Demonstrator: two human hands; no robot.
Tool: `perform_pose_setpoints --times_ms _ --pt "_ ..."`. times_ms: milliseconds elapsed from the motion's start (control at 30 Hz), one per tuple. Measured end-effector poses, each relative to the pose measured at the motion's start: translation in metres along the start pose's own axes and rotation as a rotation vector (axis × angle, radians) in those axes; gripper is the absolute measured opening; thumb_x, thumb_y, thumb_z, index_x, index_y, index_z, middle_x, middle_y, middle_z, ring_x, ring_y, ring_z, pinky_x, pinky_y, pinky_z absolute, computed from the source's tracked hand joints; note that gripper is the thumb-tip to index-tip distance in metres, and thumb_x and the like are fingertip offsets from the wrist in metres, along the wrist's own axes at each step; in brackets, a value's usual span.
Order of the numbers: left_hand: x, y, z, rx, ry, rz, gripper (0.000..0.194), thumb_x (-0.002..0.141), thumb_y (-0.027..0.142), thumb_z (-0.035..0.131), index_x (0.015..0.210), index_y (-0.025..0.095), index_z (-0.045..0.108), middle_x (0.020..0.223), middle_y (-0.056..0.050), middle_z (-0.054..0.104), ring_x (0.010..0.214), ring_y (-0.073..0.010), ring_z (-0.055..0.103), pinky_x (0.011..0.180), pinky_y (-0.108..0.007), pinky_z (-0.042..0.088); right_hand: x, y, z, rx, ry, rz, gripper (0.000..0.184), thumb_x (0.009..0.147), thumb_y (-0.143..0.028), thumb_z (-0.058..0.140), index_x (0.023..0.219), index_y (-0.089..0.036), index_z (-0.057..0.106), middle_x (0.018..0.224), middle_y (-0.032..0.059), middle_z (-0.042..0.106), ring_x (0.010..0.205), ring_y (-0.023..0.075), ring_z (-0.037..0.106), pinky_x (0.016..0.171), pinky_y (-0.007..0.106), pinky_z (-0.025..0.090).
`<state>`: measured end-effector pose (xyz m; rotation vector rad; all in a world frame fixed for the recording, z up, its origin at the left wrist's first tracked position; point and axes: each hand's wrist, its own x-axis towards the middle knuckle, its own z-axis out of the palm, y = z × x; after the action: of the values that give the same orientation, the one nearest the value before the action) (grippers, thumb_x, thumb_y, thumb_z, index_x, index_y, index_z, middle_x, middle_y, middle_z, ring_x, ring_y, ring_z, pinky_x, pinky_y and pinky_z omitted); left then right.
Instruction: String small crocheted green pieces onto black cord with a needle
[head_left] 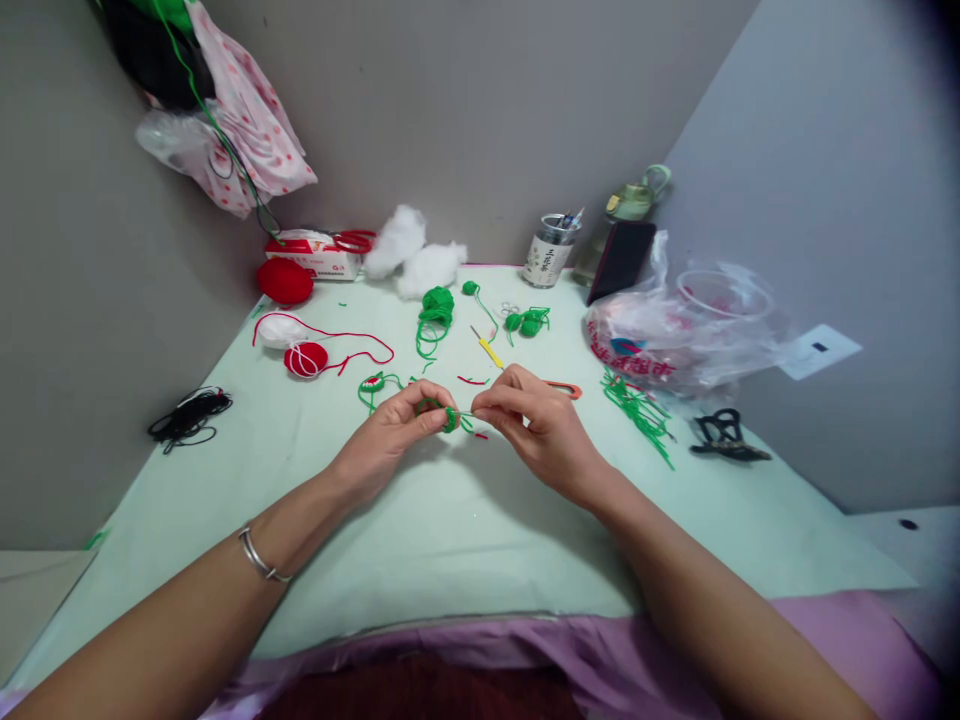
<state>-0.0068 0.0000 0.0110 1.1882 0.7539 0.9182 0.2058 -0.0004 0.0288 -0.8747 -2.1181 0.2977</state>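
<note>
My left hand is closed, holding a small green crochet piece between thumb and fingers. Just to its right, my right hand pinches the end of a thin straight line that reaches the piece; whether this is a needle or taut yarn I cannot tell. A loose green strand hangs below it. Beyond the hands lies a yellow-handled crochet hook. Left of my left hand rests another small green piece with red and white on it. An orange-handled tool is partly hidden behind my right hand.
Green yarn, red yarn and white stuffing stand toward the back. Black cord lies left. At right are cut green strands, a plastic bag, a black hair claw and a phone.
</note>
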Motion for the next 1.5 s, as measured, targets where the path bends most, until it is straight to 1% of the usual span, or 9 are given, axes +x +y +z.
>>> perform_pose_setpoints --times_ms 500,767,967,1067,1167,1267,1333,1433,1500 --pt "0.000 -0.001 -0.001 -0.020 -0.014 0.021 0.010 0.092 0.032 0.065 0.094 0.022 0.063 0.092 0.001 0.057 0.094 -0.0166 0.058 0.088 -0.029 0.040 0.000 -0.001 -0.004 0.011 -0.022 0.045 0.011 0.094 -0.011 0.062 0.089 -0.018 0.068 0.078 0.0006 0.054 0.071 0.0118 0.050 0.063 0.025 0.036" --pt "0.000 -0.002 0.002 -0.029 -0.058 -0.019 0.011 0.090 0.033 0.066 0.092 0.022 0.063 0.089 0.002 0.058 0.091 -0.0153 0.056 0.085 -0.028 0.038 -0.001 -0.002 -0.002 0.084 -0.049 0.053 0.012 0.094 -0.012 0.061 0.092 -0.019 0.070 0.079 0.0017 0.055 0.074 0.0135 0.053 0.067 0.026 0.040" --pt "-0.001 -0.001 0.004 -0.012 -0.026 -0.100 0.017 0.087 0.036 0.069 0.092 0.021 0.064 0.082 0.002 0.058 0.081 -0.0140 0.052 0.077 -0.027 0.037 -0.002 -0.002 0.007 0.141 -0.036 0.203 0.009 0.092 -0.014 0.065 0.088 -0.020 0.070 0.076 0.0018 0.058 0.072 0.0143 0.055 0.067 0.027 0.043" --pt "-0.002 -0.002 0.004 -0.018 -0.015 -0.112 0.017 0.086 0.035 0.070 0.091 0.020 0.064 0.080 0.002 0.057 0.079 -0.0137 0.052 0.075 -0.027 0.036 -0.003 -0.004 0.010 0.214 -0.033 0.250 0.012 0.094 -0.013 0.060 0.096 -0.020 0.069 0.081 0.0022 0.062 0.068 0.0124 0.057 0.064 0.025 0.045" --pt "-0.001 -0.005 0.005 0.004 -0.023 -0.101 0.016 0.085 0.033 0.070 0.087 0.019 0.064 0.080 0.002 0.059 0.076 -0.0127 0.050 0.073 -0.026 0.036 -0.004 -0.006 0.011 0.233 -0.054 0.173 0.019 0.098 -0.014 0.052 0.106 -0.020 0.068 0.087 0.0035 0.066 0.073 0.0126 0.062 0.069 0.025 0.048" --pt "-0.001 -0.007 0.007 0.035 -0.007 -0.119 0.014 0.085 0.032 0.069 0.086 0.018 0.064 0.076 0.003 0.058 0.069 -0.0112 0.047 0.066 -0.025 0.034 -0.007 -0.006 0.013 0.122 -0.092 0.048 0.015 0.099 -0.017 0.054 0.103 -0.019 0.068 0.090 0.0053 0.068 0.081 0.0142 0.064 0.074 0.026 0.049" --pt "-0.001 -0.008 0.008 0.046 0.003 -0.149 0.014 0.084 0.031 0.068 0.084 0.018 0.064 0.072 0.004 0.056 0.064 -0.0103 0.045 0.062 -0.024 0.032 -0.008 -0.007 0.013 0.037 -0.115 0.003 0.014 0.099 -0.018 0.053 0.102 -0.019 0.067 0.091 0.0061 0.067 0.079 0.0139 0.063 0.070 0.025 0.048" --pt "0.000 -0.011 0.009 0.024 -0.012 -0.163 0.014 0.083 0.030 0.069 0.082 0.017 0.063 0.075 0.003 0.059 0.068 -0.0115 0.054 0.067 -0.025 0.037 -0.007 -0.010 0.014 0.000 -0.080 -0.029 0.016 0.099 -0.018 0.051 0.102 -0.019 0.067 0.096 0.0087 0.065 0.080 0.0146 0.062 0.068 0.026 0.048" --pt "0.000 -0.013 0.008 0.001 -0.021 -0.165 0.014 0.082 0.030 0.070 0.084 0.018 0.063 0.080 0.002 0.062 0.076 -0.0148 0.062 0.075 -0.028 0.043 -0.005 -0.015 0.013 0.069 -0.012 -0.042 0.016 0.099 -0.017 0.051 0.100 -0.019 0.066 0.099 0.0096 0.065 0.087 0.0158 0.063 0.073 0.028 0.050"
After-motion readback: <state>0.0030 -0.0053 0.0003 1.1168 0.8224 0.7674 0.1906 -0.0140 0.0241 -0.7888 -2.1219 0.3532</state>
